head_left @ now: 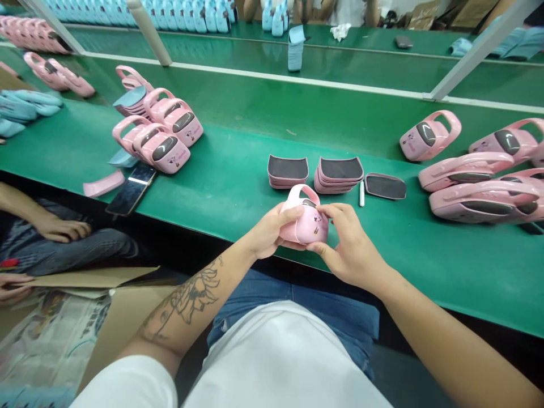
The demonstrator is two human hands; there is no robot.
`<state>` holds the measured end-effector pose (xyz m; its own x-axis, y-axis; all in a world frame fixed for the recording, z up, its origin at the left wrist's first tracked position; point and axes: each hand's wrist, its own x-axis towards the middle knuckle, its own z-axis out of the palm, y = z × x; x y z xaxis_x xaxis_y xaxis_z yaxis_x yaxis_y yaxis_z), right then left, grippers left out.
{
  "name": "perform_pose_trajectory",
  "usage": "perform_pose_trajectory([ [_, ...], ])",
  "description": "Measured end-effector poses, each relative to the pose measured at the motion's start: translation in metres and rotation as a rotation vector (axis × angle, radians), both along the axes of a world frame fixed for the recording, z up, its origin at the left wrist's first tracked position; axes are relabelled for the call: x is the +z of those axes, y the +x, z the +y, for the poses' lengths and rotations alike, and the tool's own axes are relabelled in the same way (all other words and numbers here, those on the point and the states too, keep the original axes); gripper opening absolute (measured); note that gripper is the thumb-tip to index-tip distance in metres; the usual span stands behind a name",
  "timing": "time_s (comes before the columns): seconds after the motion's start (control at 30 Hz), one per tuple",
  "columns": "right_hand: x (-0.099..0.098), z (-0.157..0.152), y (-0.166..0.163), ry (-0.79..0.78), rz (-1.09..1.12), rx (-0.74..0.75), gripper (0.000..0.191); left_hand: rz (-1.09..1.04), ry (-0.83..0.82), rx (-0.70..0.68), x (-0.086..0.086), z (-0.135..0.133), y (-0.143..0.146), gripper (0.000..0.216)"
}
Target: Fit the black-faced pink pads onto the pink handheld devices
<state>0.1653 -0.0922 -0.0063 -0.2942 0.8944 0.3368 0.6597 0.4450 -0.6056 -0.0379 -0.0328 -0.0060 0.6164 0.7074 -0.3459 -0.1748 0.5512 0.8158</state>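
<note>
A small pink plastic case with a carry handle [306, 218] is held between both hands at the near edge of the green table [238, 187]. My left hand [267, 231] grips its left side with the thumb across the top. My right hand [349, 245] pinches its right side with thumb and fingers. Just beyond the case lie two stacks of dark pink-rimmed panels [288, 170] [339, 173], one single panel [386, 186] and a white pen-like stick [361, 193].
Finished pink cases are grouped at the left [164, 133] and right [471, 181]. A phone [131, 190] and a pink strip [103, 183] lie at the table's left edge. Another person's hand [62, 228] rests on a knee at left, above a cardboard box [93, 317].
</note>
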Motion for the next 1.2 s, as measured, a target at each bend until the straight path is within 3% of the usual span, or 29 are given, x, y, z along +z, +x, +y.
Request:
perform_pose_trajectory([
  [0.13,0.011,0.005,0.006,-0.024,0.026,0.020,0.058,0.029,0.103,0.022,0.014,-0.007,0.000,0.072],
  [0.27,0.016,0.006,0.006,-0.050,0.035,0.045,0.057,0.011,0.075,0.107,0.015,-0.015,0.006,0.065],
  [0.43,0.004,0.003,0.004,-0.082,0.064,0.047,0.056,-0.070,0.052,0.214,0.006,-0.027,0.015,0.061],
  [0.63,-0.009,-0.006,0.002,-0.016,0.067,-0.074,0.067,-0.101,0.009,0.172,0.004,-0.023,0.006,0.064],
  [0.7,-0.010,-0.009,0.002,-0.189,0.188,-0.169,0.074,-0.181,0.034,0.173,0.001,-0.019,0.004,0.061],
  [0.77,-0.013,-0.013,-0.001,-0.514,0.429,-0.187,0.071,-0.267,0.046,0.209,-0.004,-0.018,0.004,0.059],
  [0.83,-0.016,-0.018,-0.009,-0.855,0.742,-0.096,0.067,-0.305,0.015,0.251,-0.011,-0.020,0.006,0.057],
  [0.9,-0.018,-0.022,-0.021,-1.029,1.044,-0.013,0.065,-0.304,-0.048,0.282,-0.017,-0.024,0.008,0.056],
  [1.03,-0.020,-0.024,-0.043,-1.000,1.384,-0.073,0.047,-0.281,-0.128,0.371,-0.021,-0.033,0.014,0.053],
  [1.2,-0.026,-0.024,-0.051,-0.926,1.422,-0.082,0.047,-0.309,-0.049,0.409,-0.025,-0.036,0.015,0.055],
])
